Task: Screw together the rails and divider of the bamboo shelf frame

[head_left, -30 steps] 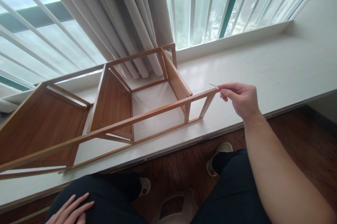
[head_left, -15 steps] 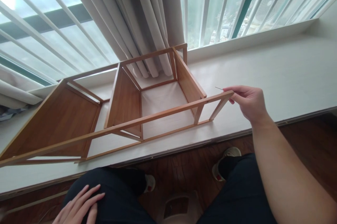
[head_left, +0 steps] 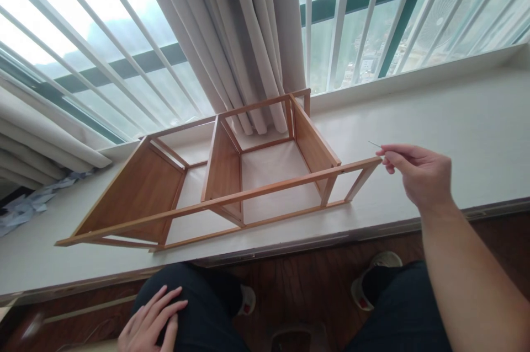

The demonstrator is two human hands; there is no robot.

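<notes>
Bamboo-coloured wooden shelf frame (head_left: 232, 175), built of thin rails and three flat brown panels, lies on its side along the pale window ledge (head_left: 455, 120), its length running from the near left to the middle right of the scene. Lying down like this, the long near rail sits uppermost and its right end juts out freely, so the joint there is easy to get at from the seat below.

At that right end the right hand (head_left: 418, 172) is pinched shut, thumb against forefinger, on a thin metal pin-like tool (head_left: 375, 144); only its slender tip shows, pointing left and slightly away, just above and beside the rail's end. Whether it is a small key or a plain pin is too fine to tell. The fine pinch suits so slight a piece, and the raised wrist keeps the hand clear of the frame, which it does not appear to touch.

The left hand (head_left: 151, 324) rests open, fingers spread flat on the dark trouser leg (head_left: 207, 308) at the near left, holding nothing and well apart from the frame.

Behind the frame hang cream pleated curtains (head_left: 252, 37) before white window bars (head_left: 343, 15). Crumpled bluish paper or cloth (head_left: 25, 206) lies on the ledge at the far left.
</notes>
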